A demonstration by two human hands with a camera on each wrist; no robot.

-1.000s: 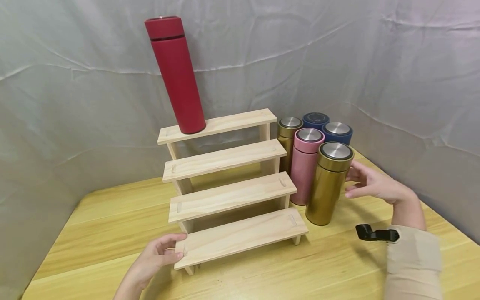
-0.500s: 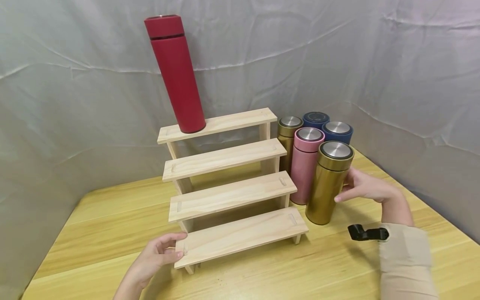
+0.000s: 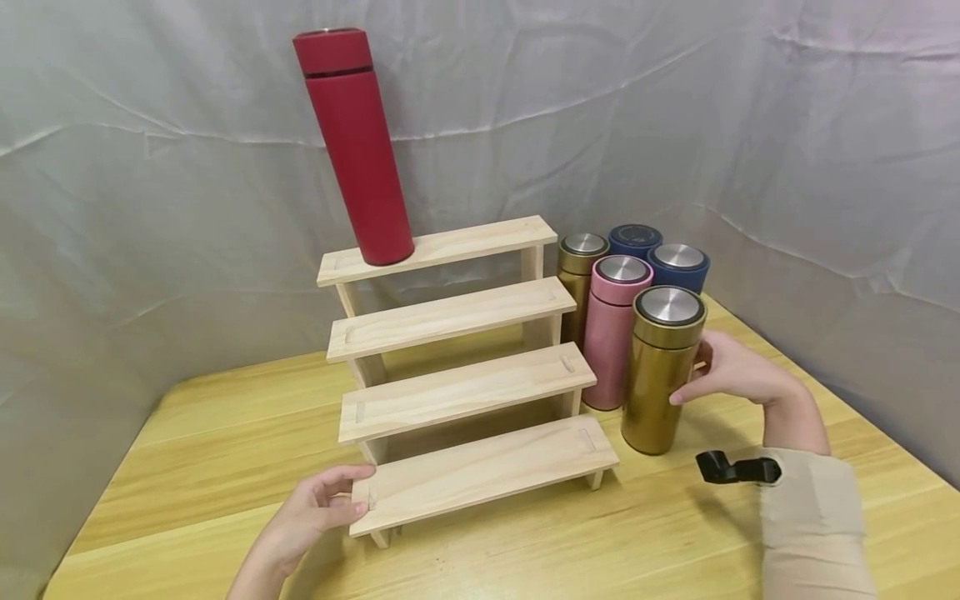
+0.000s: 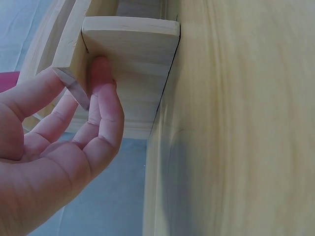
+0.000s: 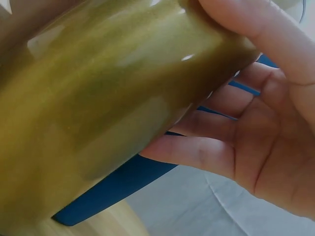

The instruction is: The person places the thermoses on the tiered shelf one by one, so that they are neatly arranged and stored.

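A four-step wooden display stand stands on the table. My left hand pinches the left end of its lowest step; in the left wrist view the thumb lies on one face of the board and the fingers curl under it. With thumb and fingers around its right side, my right hand grips the front gold thermos bottle. In the right wrist view this gold bottle fills much of the picture, fingers behind it. Upright on the left of the top step is a tall red thermos.
Close beside the gripped bottle stand a pink thermos, another gold thermos and two blue ones, one of them with a steel lid. Grey cloth hangs behind the wooden table.
My right hand has moved left onto the front gold thermos and taken hold of it. The bottle's base has shifted slightly right, away from the pink one. The left hand has stayed in place.
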